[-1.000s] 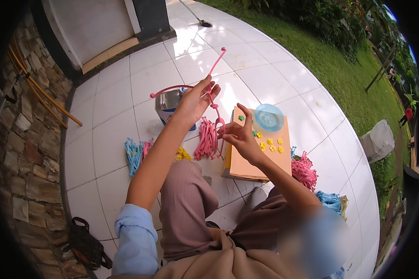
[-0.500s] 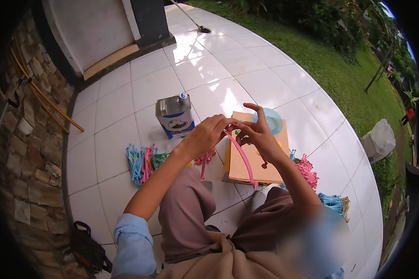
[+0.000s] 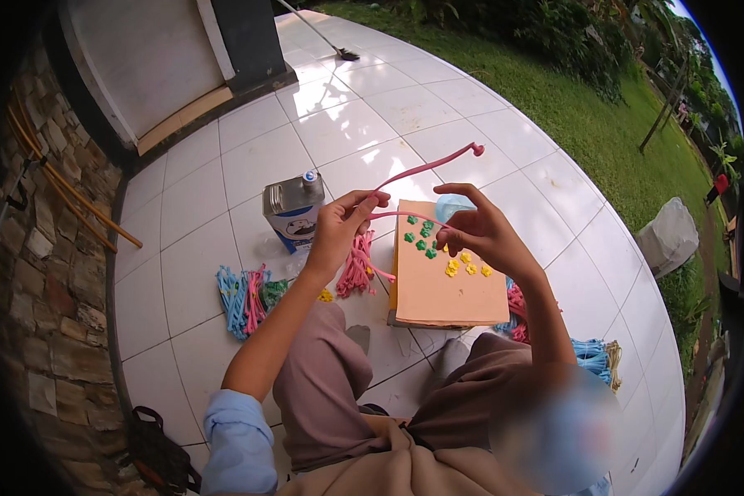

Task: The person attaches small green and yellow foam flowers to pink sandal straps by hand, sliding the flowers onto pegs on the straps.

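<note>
My left hand [image 3: 339, 231] pinches a pink cord [image 3: 428, 168]; one strand rises to the upper right and finishes in a small knob. A second pink strand [image 3: 409, 216] stretches from my left fingers to the thumb and bent fingers of my right hand [image 3: 489, 236], which are closed on it. I cannot tell whether both strands are one piece. Below my hands lies a flat tan cardboard box [image 3: 438, 302]. Green flower-shaped pieces [image 3: 422, 245] and yellow flower-shaped pieces [image 3: 469, 268] are spread over its top. A pale blue round dish [image 3: 452, 204] is partly hidden behind my right hand.
A blue-and-white metal can [image 3: 293, 217] stands beyond my left forearm. Pink cords [image 3: 354, 273] lie beside the box. Blue cords [image 3: 233, 299] lie left, more blue cords [image 3: 591, 357] right. A stone wall [image 3: 50, 322] borders the left; a white sack [image 3: 668, 238] sits near the grass.
My hands have moved apart, drawing a pink strand between them. One strand that hung down over the box now points up and right. More flower pieces have come into sight.
</note>
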Motion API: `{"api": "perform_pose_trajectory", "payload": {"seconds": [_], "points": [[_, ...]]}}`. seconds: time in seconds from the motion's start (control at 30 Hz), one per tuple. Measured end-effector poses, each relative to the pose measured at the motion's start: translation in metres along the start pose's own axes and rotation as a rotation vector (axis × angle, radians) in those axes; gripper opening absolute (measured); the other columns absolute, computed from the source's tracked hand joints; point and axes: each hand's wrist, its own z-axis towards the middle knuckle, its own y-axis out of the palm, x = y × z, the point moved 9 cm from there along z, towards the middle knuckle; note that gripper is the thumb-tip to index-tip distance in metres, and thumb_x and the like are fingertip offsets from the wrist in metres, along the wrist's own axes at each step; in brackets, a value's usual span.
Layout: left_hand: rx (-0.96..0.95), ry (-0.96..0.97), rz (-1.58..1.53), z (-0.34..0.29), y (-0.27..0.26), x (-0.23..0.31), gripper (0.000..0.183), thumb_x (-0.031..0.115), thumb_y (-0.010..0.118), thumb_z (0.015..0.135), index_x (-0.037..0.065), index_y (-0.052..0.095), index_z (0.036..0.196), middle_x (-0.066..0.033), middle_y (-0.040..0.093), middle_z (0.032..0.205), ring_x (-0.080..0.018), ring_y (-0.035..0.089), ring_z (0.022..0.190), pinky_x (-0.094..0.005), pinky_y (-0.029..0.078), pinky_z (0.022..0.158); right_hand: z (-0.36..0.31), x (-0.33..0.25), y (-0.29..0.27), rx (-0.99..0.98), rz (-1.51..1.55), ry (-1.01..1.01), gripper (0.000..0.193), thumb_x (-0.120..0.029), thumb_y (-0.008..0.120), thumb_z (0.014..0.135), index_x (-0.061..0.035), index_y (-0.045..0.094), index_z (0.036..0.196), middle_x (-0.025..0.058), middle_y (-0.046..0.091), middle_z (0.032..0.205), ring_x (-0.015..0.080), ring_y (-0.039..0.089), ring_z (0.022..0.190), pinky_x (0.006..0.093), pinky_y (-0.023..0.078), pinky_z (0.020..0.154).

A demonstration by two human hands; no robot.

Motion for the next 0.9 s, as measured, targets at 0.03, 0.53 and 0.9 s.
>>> {"api": "perform_pose_trajectory", "payload": {"seconds": [0.03,0.53,0.9], "points": [[0.000,-0.030,-0.142,0.001,0.000,-0.003,0.026,0.022,0.051,0.091,0.002,0.063,0.103,0.0008,0.061,0.084,-0.0007,0.034,0.053,-0.0158,0.027,0.047,0.001,0.001,-0.001,0.000,0.000,0.000,0.046,-0.016,0.063,0.084,-0.0065,0.040,0.123,0.0074,0.064,0.076,0.0101,0.057,0.065,0.0225,0.045,0.060],[-0.084,-0.168,-0.107,-0.010,0.012,-0.029,0.027,0.022,0.050,0.092,0.001,0.064,0.103,-0.0010,0.060,0.075,-0.0010,0.032,0.054,-0.0151,0.026,0.047,-0.006,-0.023,-0.039,0.354,0.489,-0.328,0.045,-0.006,0.064,0.080,-0.0029,0.042,0.119,0.0127,0.052,0.107,0.0142,0.057,0.086,0.0280,0.051,0.072],[-0.257,-0.221,-0.154,-0.015,0.027,-0.036,0.027,0.023,0.050,0.092,0.001,0.063,0.102,-0.0005,0.059,0.073,-0.0010,0.034,0.055,-0.0148,0.027,0.048,-0.013,-0.035,-0.049,0.476,0.376,-0.380,0.052,-0.004,0.066,0.077,-0.0039,0.036,0.119,0.0105,0.055,0.098,0.0146,0.057,0.088,0.0287,0.050,0.075]]}}
